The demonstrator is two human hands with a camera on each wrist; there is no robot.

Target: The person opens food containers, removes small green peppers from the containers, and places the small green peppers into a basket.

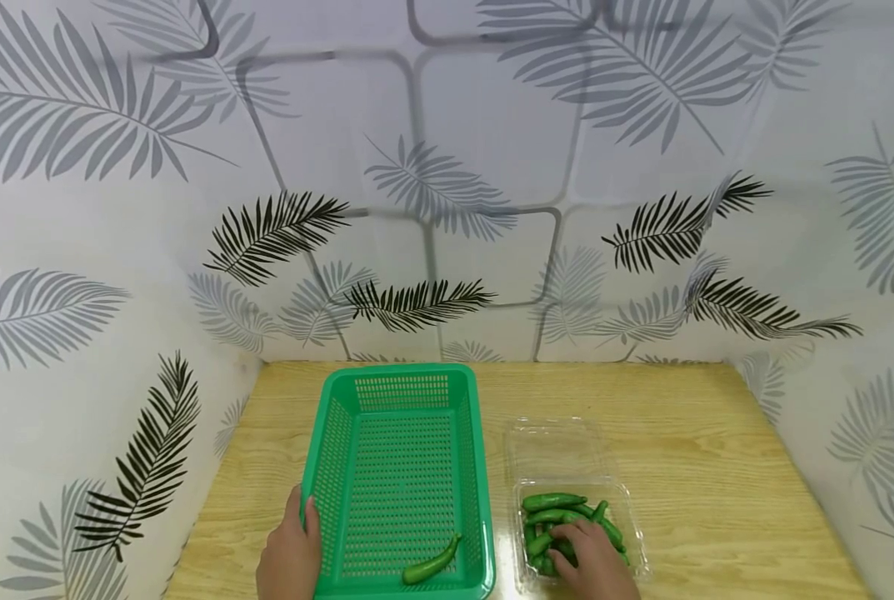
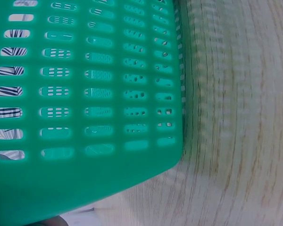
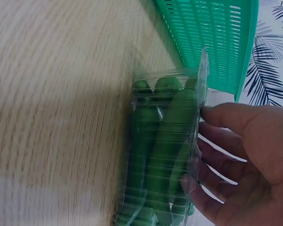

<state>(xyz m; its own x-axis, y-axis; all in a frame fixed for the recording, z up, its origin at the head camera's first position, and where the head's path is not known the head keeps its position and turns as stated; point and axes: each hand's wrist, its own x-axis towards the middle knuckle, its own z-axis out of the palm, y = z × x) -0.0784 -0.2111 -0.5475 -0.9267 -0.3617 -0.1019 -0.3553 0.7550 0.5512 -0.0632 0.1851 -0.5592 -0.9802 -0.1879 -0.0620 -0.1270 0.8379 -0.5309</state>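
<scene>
My left hand (image 1: 291, 554) grips the left rim of a green plastic basket (image 1: 482, 467), thumb over the edge. In the left wrist view the slotted basket wall (image 2: 85, 174) fills much of the picture, hiding most of that hand. One green chili pepper (image 1: 432, 563) lies on the basket floor near its front right. To the right, a clear plastic clamshell box (image 1: 636, 521) holds several green chili peppers (image 1: 553, 501). My right hand (image 1: 595, 557) reaches over them, fingers loosely bent and apart. In the right wrist view its fingers (image 3: 221, 136) dip past the box rim among the peppers (image 3: 170, 132).
The box's clear lid (image 1: 555, 446) is folded back on the wooden table (image 1: 705, 475). Behind and at both sides hangs leaf-patterned cloth (image 1: 484, 167). The basket stands just left of the box.
</scene>
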